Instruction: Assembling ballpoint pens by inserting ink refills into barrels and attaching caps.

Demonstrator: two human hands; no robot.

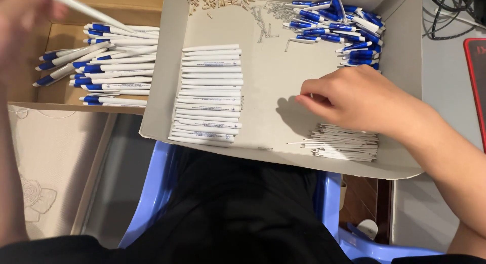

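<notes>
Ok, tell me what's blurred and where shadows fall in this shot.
Head view: the left hand and the white pen barrel it holds are smeared by blur at top left; the right hand is sharp, casting a soft shadow on the cardboard tray beneath its fingertips.

On the grey cardboard tray (273, 72) in front of me, white pen barrels (208, 94) lie stacked in a neat column. Blue-and-white pen halves (344, 29) are heaped in its far right corner, with loose springs (266, 21) and small beige tips (217, 0) beside them. To my left a brown box (121, 6) holds finished pens (109, 67). Below are a blue plastic chair (147, 193) and a rose-patterned cloth (45, 158). Black cables (450, 16) lie far right.
</notes>
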